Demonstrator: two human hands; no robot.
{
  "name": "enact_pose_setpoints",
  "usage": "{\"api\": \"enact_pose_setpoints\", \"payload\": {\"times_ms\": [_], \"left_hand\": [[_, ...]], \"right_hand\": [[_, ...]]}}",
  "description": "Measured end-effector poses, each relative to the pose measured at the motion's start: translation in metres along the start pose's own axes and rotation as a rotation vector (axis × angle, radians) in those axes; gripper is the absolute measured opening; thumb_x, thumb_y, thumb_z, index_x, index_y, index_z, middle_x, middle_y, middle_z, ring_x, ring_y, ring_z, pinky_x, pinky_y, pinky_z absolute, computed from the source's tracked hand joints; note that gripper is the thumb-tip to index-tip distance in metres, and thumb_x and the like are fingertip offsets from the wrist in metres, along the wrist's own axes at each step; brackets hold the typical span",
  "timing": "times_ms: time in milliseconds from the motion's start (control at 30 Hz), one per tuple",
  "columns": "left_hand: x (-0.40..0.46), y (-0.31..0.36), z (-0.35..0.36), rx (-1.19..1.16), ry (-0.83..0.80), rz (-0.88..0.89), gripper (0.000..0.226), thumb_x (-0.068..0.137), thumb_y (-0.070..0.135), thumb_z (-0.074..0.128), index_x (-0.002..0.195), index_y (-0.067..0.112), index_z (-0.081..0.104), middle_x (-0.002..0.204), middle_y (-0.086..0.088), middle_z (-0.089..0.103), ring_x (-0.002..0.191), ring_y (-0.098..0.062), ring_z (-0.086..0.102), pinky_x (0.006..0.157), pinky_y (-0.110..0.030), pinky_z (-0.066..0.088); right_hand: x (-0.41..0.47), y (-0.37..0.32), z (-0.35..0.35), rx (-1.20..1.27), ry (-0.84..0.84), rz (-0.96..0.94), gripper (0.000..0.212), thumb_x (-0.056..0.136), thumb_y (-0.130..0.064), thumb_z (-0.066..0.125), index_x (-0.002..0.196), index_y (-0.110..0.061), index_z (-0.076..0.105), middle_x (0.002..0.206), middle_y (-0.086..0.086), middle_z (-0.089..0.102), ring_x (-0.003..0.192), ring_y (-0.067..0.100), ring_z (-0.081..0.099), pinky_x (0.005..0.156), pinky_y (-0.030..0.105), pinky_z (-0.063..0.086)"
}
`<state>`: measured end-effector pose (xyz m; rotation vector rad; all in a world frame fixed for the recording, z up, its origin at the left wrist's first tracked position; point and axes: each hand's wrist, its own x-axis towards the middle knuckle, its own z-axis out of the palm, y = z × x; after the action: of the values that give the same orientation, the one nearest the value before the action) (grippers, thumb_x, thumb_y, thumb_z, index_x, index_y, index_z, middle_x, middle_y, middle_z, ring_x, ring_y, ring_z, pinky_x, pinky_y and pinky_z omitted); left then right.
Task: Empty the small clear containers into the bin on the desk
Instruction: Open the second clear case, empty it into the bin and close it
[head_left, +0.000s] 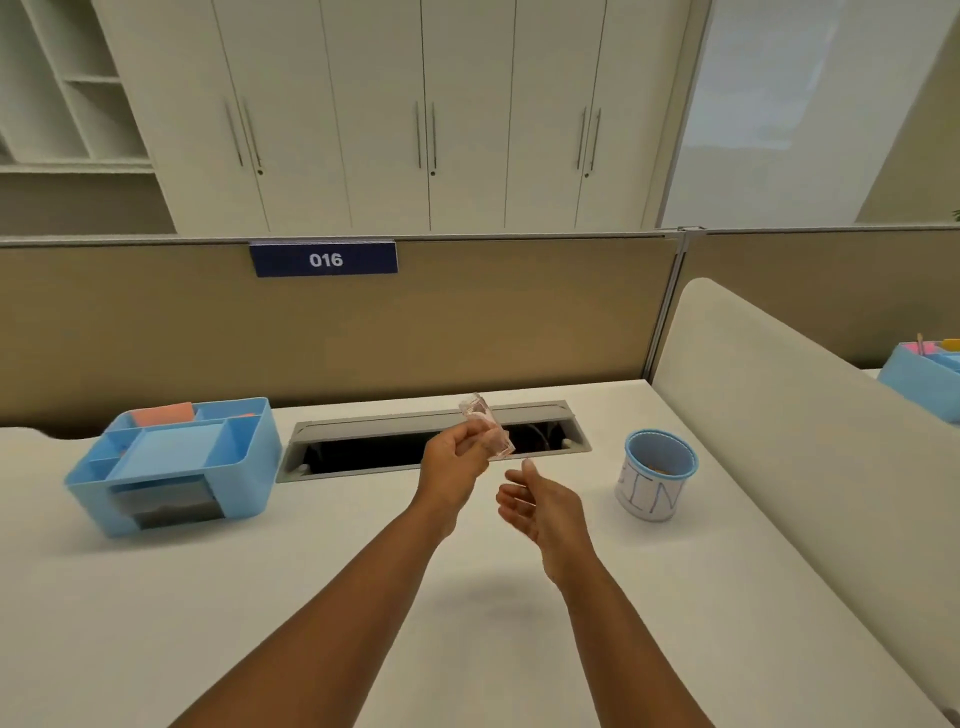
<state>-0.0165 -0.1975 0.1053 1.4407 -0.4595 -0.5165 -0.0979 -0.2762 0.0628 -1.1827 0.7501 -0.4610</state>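
My left hand holds a small clear container with a pinkish tint, tilted, above the middle of the white desk. Just to its right and a little lower, my right hand is open, palm up, with nothing in it. The bin is a small round cup with a blue rim and a white label with blue letters. It stands upright on the desk to the right of both hands. Something brownish lies inside it.
A blue desk organizer with several compartments sits at the left. An open cable tray slot runs along the back of the desk behind my hands. A beige partition and a white side divider border the desk.
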Motion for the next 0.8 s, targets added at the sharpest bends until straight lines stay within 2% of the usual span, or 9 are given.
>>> {"api": "enact_pose_setpoints", "payload": {"times_ms": [67, 133, 233, 300, 367, 533, 633, 733, 800], "left_hand": [[-0.006, 0.004, -0.024, -0.041, 0.061, -0.024, 0.015, 0.082, 0.019, 0.062, 0.096, 0.016, 0.064, 0.093, -0.002, 0.068, 0.092, -0.018, 0.064, 0.077, -0.023, 0.05], [-0.015, 0.007, -0.05, -0.061, 0.131, -0.054, 0.03, 0.083, 0.021, 0.061, 0.11, 0.008, 0.06, 0.092, -0.004, 0.068, 0.083, -0.016, 0.066, 0.075, -0.022, 0.052], [-0.027, 0.009, -0.08, -0.058, 0.172, -0.061, 0.028, 0.083, 0.021, 0.062, 0.109, 0.012, 0.058, 0.101, -0.008, 0.066, 0.077, -0.013, 0.069, 0.067, -0.021, 0.054], [-0.035, 0.012, -0.095, -0.053, 0.191, -0.053, 0.02, 0.081, 0.018, 0.064, 0.1, 0.018, 0.059, 0.106, -0.007, 0.063, 0.086, -0.018, 0.067, 0.067, -0.021, 0.053], [-0.043, 0.016, -0.11, -0.046, 0.201, -0.028, 0.019, 0.079, 0.016, 0.065, 0.097, 0.019, 0.061, 0.109, -0.005, 0.06, 0.096, -0.021, 0.063, 0.069, -0.021, 0.053], [-0.056, 0.024, -0.132, -0.045, 0.198, 0.04, 0.018, 0.079, 0.011, 0.065, 0.08, 0.029, 0.062, 0.099, 0.0, 0.061, 0.086, -0.011, 0.061, 0.065, -0.019, 0.051], [-0.057, 0.025, -0.141, -0.038, 0.2, 0.042, 0.016, 0.079, 0.012, 0.065, 0.084, 0.026, 0.062, 0.104, -0.002, 0.06, 0.095, -0.018, 0.06, 0.068, -0.02, 0.052], [-0.055, 0.023, -0.146, -0.029, 0.194, 0.033, 0.016, 0.079, 0.015, 0.065, 0.094, 0.021, 0.061, 0.1, 0.0, 0.06, 0.091, -0.017, 0.061, 0.065, -0.019, 0.053], [-0.052, 0.019, -0.147, 0.004, 0.152, 0.019, 0.017, 0.079, 0.017, 0.065, 0.095, 0.021, 0.061, 0.098, 0.0, 0.062, 0.086, -0.014, 0.062, 0.063, -0.018, 0.052]], "right_hand": [[-0.008, 0.022, 0.012, -0.416, -0.031, -0.082, 0.031, 0.084, -0.034, 0.061, 0.101, -0.009, 0.067, 0.093, 0.005, 0.07, 0.083, 0.016, 0.065, 0.071, 0.025, 0.056], [-0.021, 0.046, 0.027, -0.806, -0.218, -0.161, 0.04, 0.076, -0.041, 0.068, 0.108, -0.017, 0.065, 0.108, 0.005, 0.067, 0.093, 0.017, 0.063, 0.082, 0.028, 0.051], [-0.037, 0.077, 0.048, -1.063, -0.386, -0.189, 0.06, 0.07, -0.049, 0.071, 0.123, -0.028, 0.051, 0.124, 0.002, 0.054, 0.112, 0.017, 0.052, 0.09, 0.028, 0.043], [-0.043, 0.09, 0.06, -1.185, -0.422, -0.259, 0.066, 0.071, -0.048, 0.069, 0.129, -0.031, 0.043, 0.13, 0.002, 0.047, 0.119, 0.018, 0.046, 0.094, 0.029, 0.04], [-0.05, 0.098, 0.07, -1.262, -0.454, -0.306, 0.065, 0.074, -0.045, 0.067, 0.131, -0.031, 0.041, 0.133, 0.003, 0.044, 0.122, 0.02, 0.042, 0.097, 0.033, 0.04], [-0.06, 0.112, 0.085, -1.391, -0.461, -0.376, 0.047, 0.081, -0.031, 0.061, 0.126, -0.027, 0.048, 0.123, 0.005, 0.049, 0.116, 0.023, 0.045, 0.093, 0.034, 0.046], [-0.06, 0.112, 0.093, -1.32, -0.41, -0.373, 0.046, 0.083, -0.037, 0.058, 0.127, -0.027, 0.047, 0.125, 0.005, 0.049, 0.117, 0.022, 0.047, 0.093, 0.034, 0.044], [-0.056, 0.098, 0.099, -1.197, -0.344, -0.427, 0.045, 0.086, -0.039, 0.056, 0.127, -0.024, 0.046, 0.126, 0.007, 0.051, 0.113, 0.022, 0.053, 0.093, 0.033, 0.043], [-0.055, 0.081, 0.102, -1.065, -0.253, -0.502, 0.043, 0.085, -0.035, 0.059, 0.125, -0.023, 0.049, 0.123, 0.006, 0.056, 0.104, 0.018, 0.057, 0.087, 0.028, 0.045]]}}
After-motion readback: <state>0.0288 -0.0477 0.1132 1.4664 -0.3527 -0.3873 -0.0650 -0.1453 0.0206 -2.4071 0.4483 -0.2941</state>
